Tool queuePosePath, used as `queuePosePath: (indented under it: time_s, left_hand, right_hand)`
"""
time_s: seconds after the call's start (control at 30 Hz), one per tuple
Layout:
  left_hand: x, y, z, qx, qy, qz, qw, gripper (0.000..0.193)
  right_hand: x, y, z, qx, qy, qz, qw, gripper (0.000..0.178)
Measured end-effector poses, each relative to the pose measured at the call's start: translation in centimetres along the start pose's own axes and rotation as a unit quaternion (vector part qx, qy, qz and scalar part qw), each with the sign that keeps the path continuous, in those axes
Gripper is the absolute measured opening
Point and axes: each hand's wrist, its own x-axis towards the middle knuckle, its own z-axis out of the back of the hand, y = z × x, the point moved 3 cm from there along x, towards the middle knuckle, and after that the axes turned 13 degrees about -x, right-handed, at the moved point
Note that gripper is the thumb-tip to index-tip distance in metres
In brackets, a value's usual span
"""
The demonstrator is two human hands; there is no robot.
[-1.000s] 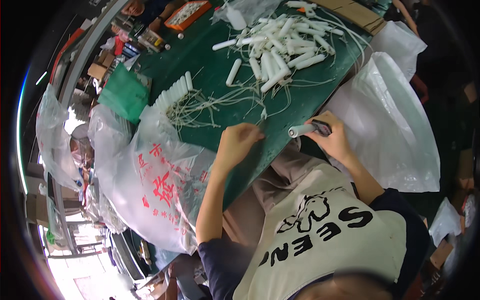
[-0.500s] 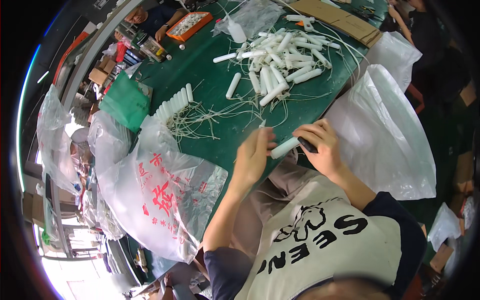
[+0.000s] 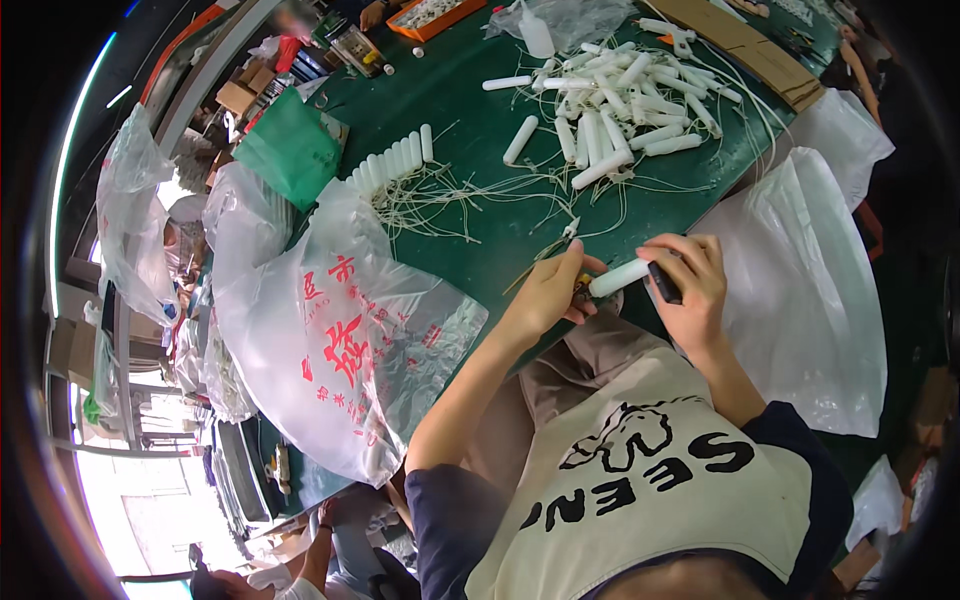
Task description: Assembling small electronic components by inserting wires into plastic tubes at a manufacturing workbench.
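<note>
A white plastic tube (image 3: 618, 278) lies slantwise between my hands at the near table edge. My right hand (image 3: 700, 290) is closed around its right end. A short black handle-like piece (image 3: 665, 284) is also in those fingers; its kind cannot be made out. My left hand (image 3: 548, 292) is closed at the tube's left end, fingers on a small dark and yellowish part that they mostly hide. Thin wires stick out above the left hand, close to a small white connector (image 3: 571, 228). Beyond lies a large pile of white tubes (image 3: 600, 125) with thin leads.
A row of similar tubes (image 3: 395, 162) lies left with tangled wires (image 3: 430, 205). A printed clear plastic bag (image 3: 300, 320) hangs over the left edge; a white sack (image 3: 810, 290) stands right. Behind are a squeeze bottle (image 3: 537, 38), glue gun (image 3: 668, 34) and orange tray (image 3: 440, 22).
My left hand has closed in on the tube's left end, where a small dark part with wires now shows. The whole view has shifted, the table scene sliding right.
</note>
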Motion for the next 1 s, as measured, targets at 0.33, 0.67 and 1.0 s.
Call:
queuePosePath:
  time_s: [0.33,0.67,1.0]
  left_hand:
    - [0.4,0.2,0.3,0.117,0.046,-0.108,0.986,0.042]
    - [0.5,-0.3,0.2,0.006,0.089,-0.224,0.971,0.038]
    - [-0.9,-10.9,9.1,0.084,-0.187,-0.250,0.946,0.024]
  right_hand:
    - [0.2,-1.2,0.0,-0.006,-0.027,-0.056,0.998,0.029]
    - [-0.5,-0.1,-2.1,0.157,0.132,-0.165,0.965,0.028]
    - [1.0,-2.9,-1.7,0.204,0.036,-0.149,0.967,0.016]
